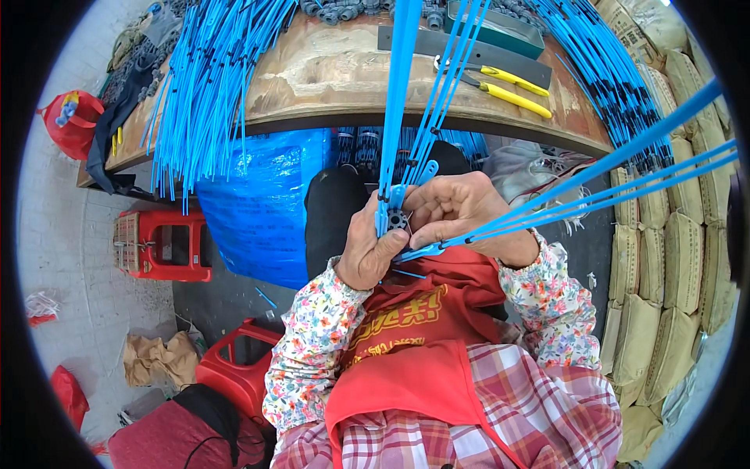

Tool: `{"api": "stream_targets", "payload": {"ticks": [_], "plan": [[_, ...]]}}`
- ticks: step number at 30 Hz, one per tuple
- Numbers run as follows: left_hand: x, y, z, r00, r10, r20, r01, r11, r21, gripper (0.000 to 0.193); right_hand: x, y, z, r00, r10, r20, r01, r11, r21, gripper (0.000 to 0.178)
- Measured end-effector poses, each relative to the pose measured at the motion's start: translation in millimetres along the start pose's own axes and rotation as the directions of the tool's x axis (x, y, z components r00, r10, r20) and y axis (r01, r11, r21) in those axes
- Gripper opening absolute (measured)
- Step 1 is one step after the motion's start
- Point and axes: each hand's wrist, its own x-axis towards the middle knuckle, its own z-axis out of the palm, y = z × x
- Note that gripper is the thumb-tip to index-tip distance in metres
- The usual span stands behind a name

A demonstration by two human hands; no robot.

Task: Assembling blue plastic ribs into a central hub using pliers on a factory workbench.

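Observation:
Above my lap, my left hand is closed around a small round grey hub with holes in its face. Long blue plastic strips and rods run from the hub up and away over the table edge. Another set of blue rods extends from just below the hub to the right, across my right wrist. My right hand is closed in a pinch right beside the hub. Something thin shows at its fingertips, too small to name. A short blue piece with a rounded end sticks up behind the fingers.
Yellow-handled pliers lie on the wooden table, near a metal strip and a green tray. Bundles of blue rods overhang its left edge. Red stools stand left; stacked sacks line the right.

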Motion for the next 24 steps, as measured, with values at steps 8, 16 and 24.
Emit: {"api": "stream_targets", "payload": {"ticks": [8, 16, 24], "plan": [[-2.8, 0.3, -10.7, 0.998, -0.057, 0.001, 0.057, 0.997, 0.044, 0.048, 0.6, 9.5, 14.0, 0.981, -0.160, -0.107, 0.124, 0.951, -0.284, 0.009], [-2.1, 5.2, -4.3, 0.985, -0.048, -0.163, 0.051, 0.999, 0.012, 0.029, 4.0, 15.1, 26.7, 0.745, -0.667, 0.013, 0.410, 0.442, -0.798, 0.017], [-4.8, -11.0, -43.7, 0.869, -0.306, -0.389, 0.269, 0.952, -0.146, 0.017, 10.6, -7.0, -14.6, 0.814, -0.580, -0.027, 0.431, 0.634, -0.642, 0.015]]}}
